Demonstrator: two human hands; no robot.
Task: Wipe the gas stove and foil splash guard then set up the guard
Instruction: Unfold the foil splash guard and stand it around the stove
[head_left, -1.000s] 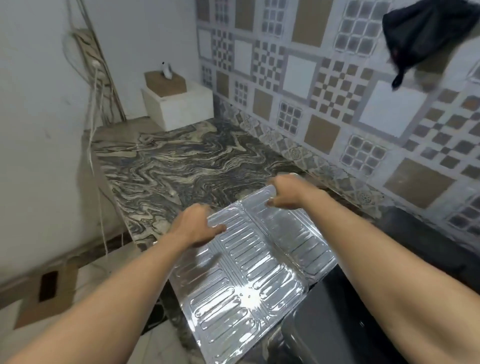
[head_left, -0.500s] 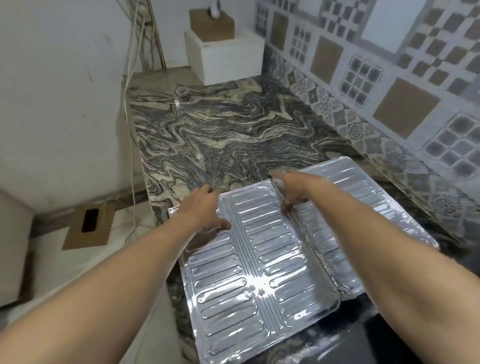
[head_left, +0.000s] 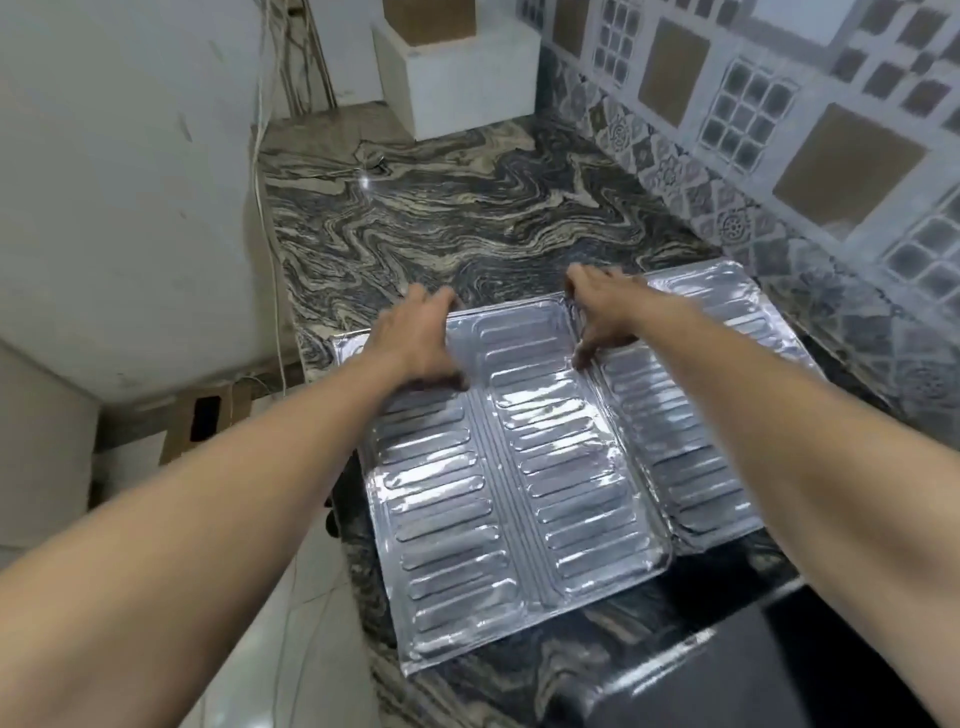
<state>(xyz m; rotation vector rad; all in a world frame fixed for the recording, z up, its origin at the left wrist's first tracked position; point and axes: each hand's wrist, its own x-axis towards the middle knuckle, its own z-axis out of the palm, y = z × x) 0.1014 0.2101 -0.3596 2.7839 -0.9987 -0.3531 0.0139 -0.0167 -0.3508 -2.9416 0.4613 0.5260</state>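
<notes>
Curling our left hand (head_left: 422, 340) over the far edge of the foil guard (head_left: 545, 467), we pinched the next crease with our right hand (head_left: 605, 317), probably to keep its panels lying flat on the tabletop (head_left: 467, 223) for wiping, just beside the tiled wall (head_left: 831, 156).

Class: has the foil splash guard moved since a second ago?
Yes. The foil splash guard has unfolded, its right panel swinging out toward the tiled wall across the marble countertop.
</notes>
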